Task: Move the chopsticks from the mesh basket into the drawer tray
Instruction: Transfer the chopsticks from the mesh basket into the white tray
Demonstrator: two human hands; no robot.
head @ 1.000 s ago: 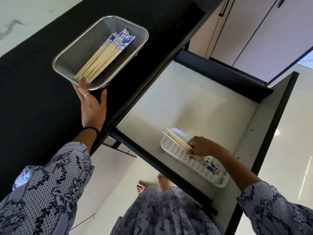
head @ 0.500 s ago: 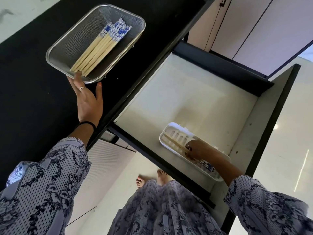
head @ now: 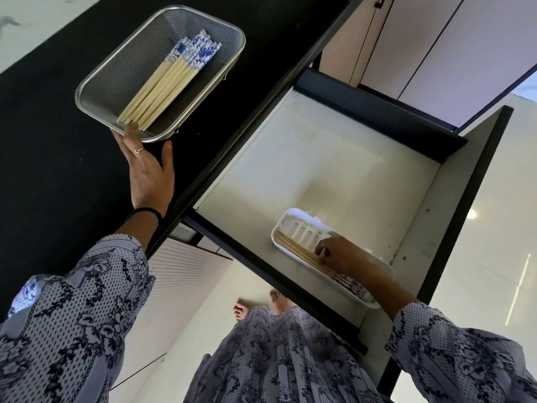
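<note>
A metal mesh basket (head: 98, 77) sits on the black countertop and holds several bamboo chopsticks (head: 165, 85) with blue-and-white ends. My left hand (head: 148, 173) reaches up with straight fingers, and its fingertips touch the basket's near rim. In the open drawer (head: 334, 158) lies a white slotted tray (head: 302, 218). A second bundle of chopsticks (head: 296, 250) lies along the tray's near side. My right hand (head: 344, 254) is inside the tray with its fingers curled on this bundle, hiding the middle of it.
The black countertop (head: 43, 146) spreads left of the drawer. Black drawer walls (head: 476, 181) stand at the back and right. Pale cabinet doors (head: 421, 39) are beyond. My patterned dress and bare feet (head: 276, 303) show below the drawer front.
My right hand has lowered its bundle of chopsticks from above the tray down into it, where it now lies flat. My left hand has stayed at the basket's rim.
</note>
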